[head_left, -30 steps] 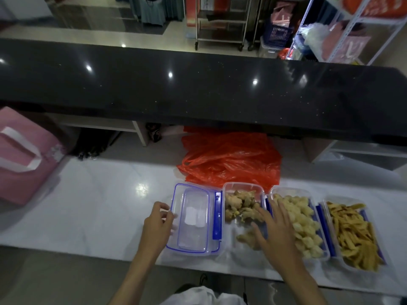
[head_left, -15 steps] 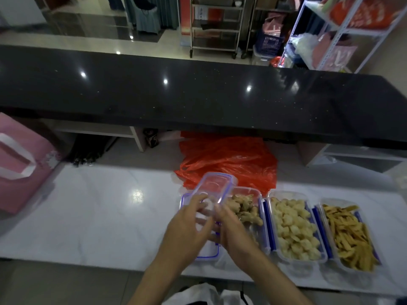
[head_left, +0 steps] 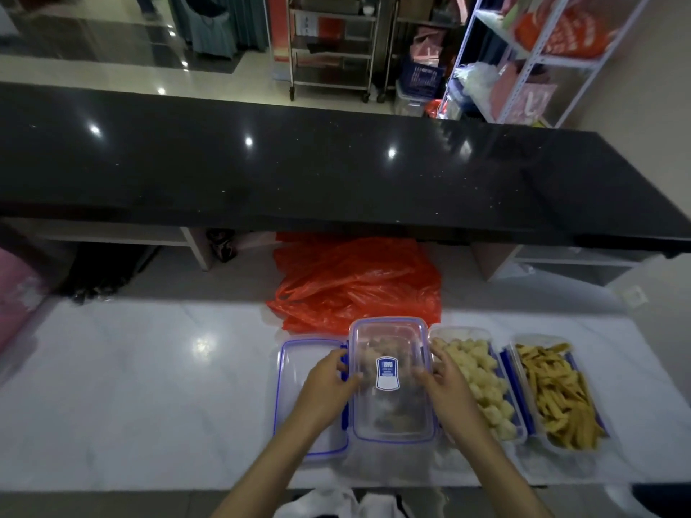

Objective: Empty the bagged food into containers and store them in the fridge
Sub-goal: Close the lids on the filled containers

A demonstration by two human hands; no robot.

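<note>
A clear lid with a blue rim and a blue label lies on top of the container of ginger-like pieces on the white counter. My left hand grips the lid's left edge and my right hand grips its right edge. Another blue-rimmed lid lies flat to the left, partly under my left hand. To the right stand an open container of pale yellow chunks and an open container of yellow strips.
A crumpled orange plastic bag lies behind the containers. A black raised counter runs across above. A pink bag sits at the far left. The white counter stretches to the left.
The lid was picked up from the left of the container, carried over by both hands, and now lies on the ginger container. The camera has tilted slightly.
</note>
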